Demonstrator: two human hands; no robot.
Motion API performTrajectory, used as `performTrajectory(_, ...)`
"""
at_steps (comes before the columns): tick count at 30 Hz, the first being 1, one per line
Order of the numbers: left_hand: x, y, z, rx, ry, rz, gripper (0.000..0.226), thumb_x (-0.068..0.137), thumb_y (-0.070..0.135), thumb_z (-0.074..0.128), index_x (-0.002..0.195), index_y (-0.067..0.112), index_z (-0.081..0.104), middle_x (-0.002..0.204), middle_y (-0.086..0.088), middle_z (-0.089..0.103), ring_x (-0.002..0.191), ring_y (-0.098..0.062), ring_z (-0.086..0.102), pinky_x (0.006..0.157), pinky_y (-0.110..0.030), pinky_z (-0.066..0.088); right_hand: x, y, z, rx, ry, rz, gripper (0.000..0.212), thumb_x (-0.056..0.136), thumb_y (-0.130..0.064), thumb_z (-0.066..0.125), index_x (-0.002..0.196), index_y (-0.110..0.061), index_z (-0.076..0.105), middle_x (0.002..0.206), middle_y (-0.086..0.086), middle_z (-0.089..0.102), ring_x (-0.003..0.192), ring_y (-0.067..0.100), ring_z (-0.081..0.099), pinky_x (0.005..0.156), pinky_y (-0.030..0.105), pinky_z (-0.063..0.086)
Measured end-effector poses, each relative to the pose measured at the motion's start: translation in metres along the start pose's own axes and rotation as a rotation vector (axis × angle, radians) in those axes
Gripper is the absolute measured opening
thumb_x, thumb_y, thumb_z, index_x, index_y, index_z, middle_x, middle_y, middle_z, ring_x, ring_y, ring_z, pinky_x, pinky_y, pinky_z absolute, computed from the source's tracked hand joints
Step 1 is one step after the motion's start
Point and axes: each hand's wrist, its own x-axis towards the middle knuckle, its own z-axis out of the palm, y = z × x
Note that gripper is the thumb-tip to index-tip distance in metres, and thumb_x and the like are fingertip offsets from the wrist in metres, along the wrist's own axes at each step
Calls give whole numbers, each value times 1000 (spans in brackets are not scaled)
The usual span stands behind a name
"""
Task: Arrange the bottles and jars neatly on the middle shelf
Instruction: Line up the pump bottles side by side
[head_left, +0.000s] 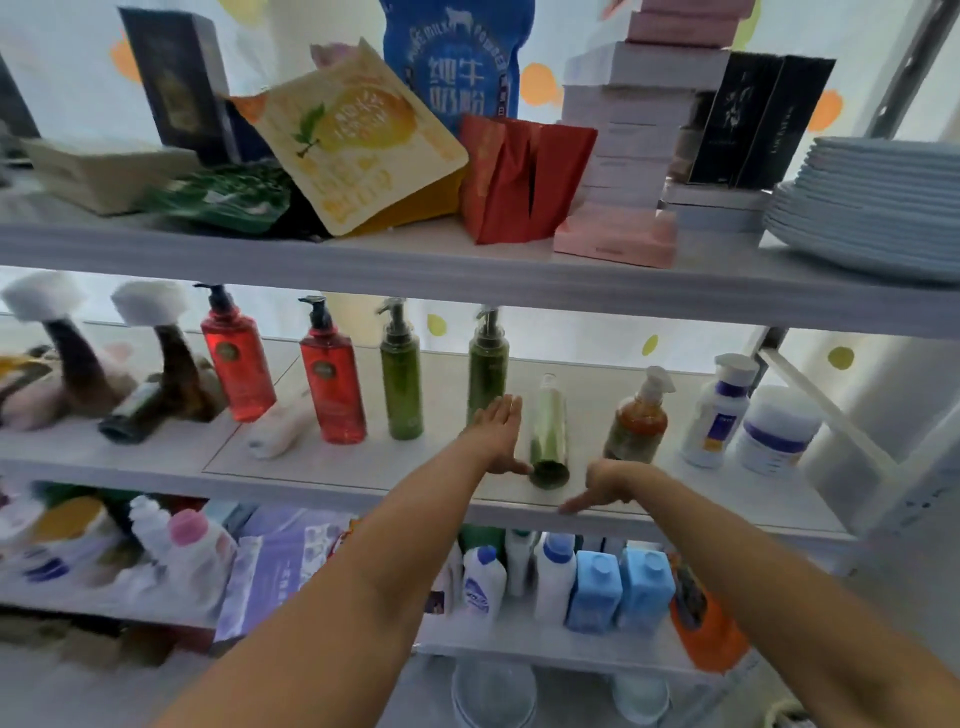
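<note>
on the middle shelf (363, 470), a dark bottle (132, 415) and a white tube (278, 428) are lying flat while red pump bottles (239, 364) and green pump bottles (401, 384) are standing in line, so the task is seeming about half done. the left hand (496, 431), flat and released, is touching a toppled pale green bottle (548, 426); the right hand (610, 483), mostly clenched and grasping nothing, is resting a finger on the shelf edge. only "pure milk powder" on the blue bag (457, 57) above is reading clearly.

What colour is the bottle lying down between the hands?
Pale green bottle, darker at its base; head view.
</note>
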Motion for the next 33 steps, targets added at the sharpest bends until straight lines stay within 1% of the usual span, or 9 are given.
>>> performTrajectory(3, -33, -45, -4, 11, 15, -72, 106, 87, 47, 60, 149, 6, -16, 159, -11, -15, 148, -25, -9, 121, -40, 2, -12, -66, -2, 59, 98, -198, 80, 80, -51, 65, 143, -12, 34, 145, 7, 41, 131, 26, 40, 110, 39, 32)
performTrajectory(7, -79, -111, -4, -7, 16, -149, 105, 88, 47, 59, 149, 6, -16, 159, -10, -17, 148, -24, -11, 121, -39, 1, -23, -144, 1, 61, 213, -373, 91, 77, -50, 69, 147, -12, 25, 152, 8, 32, 138, 26, 33, 112, 37, 28)
performTrajectory(12, -118, -178, -8, -13, 34, -247, 106, 88, 48, 59, 148, 5, -18, 159, -12, -17, 148, -26, -12, 121, -39, 0, -31, -222, 8, 98, 285, -583, 90, 74, -43, 75, 145, -15, 28, 149, 8, 37, 133, 26, 39, 106, 34, 34)
performTrajectory(14, -126, -197, -10, -22, 39, -277, 107, 88, 48, 59, 148, 5, -19, 158, -12, -18, 148, -25, -12, 119, -38, -1, -29, -244, 11, 112, 281, -601, 92, 75, -42, 75, 146, -13, 24, 151, 8, 33, 136, 26, 36, 108, 32, 31)
performTrajectory(16, -129, -214, -12, -30, 56, -300, 107, 88, 47, 59, 148, 5, -18, 159, -12, -18, 148, -25, -12, 119, -39, -1, -28, -262, 12, 148, 237, -626, 80, 80, -33, 73, 144, -10, 30, 149, 10, 38, 133, 26, 39, 104, 28, 32)
performTrajectory(18, -131, -230, -19, -33, 76, -325, 107, 88, 47, 60, 149, 4, -17, 159, -12, -17, 148, -26, -12, 120, -39, 0, -21, -277, 11, 151, 168, -630, 73, 82, -32, 70, 142, -10, 35, 145, 9, 43, 131, 26, 42, 101, 27, 33)
performTrajectory(22, -133, -262, -26, -39, 96, -383, 105, 88, 47, 58, 149, 4, -16, 159, -13, -15, 148, -27, -10, 120, -39, 1, 0, -309, 20, 94, 45, -614, 75, 83, -34, 69, 143, -8, 33, 145, 9, 41, 133, 27, 39, 108, 31, 30)
performTrajectory(26, -135, -295, -21, -39, 53, -428, 108, 87, 49, 59, 148, 3, -18, 158, -15, -17, 148, -29, -10, 121, -42, 3, 16, -342, 39, 86, 19, -592, 75, 84, -32, 69, 143, -6, 32, 146, 10, 39, 135, 27, 36, 108, 31, 29)
performTrajectory(33, -116, -350, -30, -27, -30, -308, 108, 88, 52, 56, 148, 4, -20, 158, -13, -18, 147, -27, -13, 120, -40, 0, 39, -383, 55, 209, 11, -428, 93, 81, -43, 68, 149, -7, 16, 157, 9, 20, 143, 25, 24, 114, 31, 22)
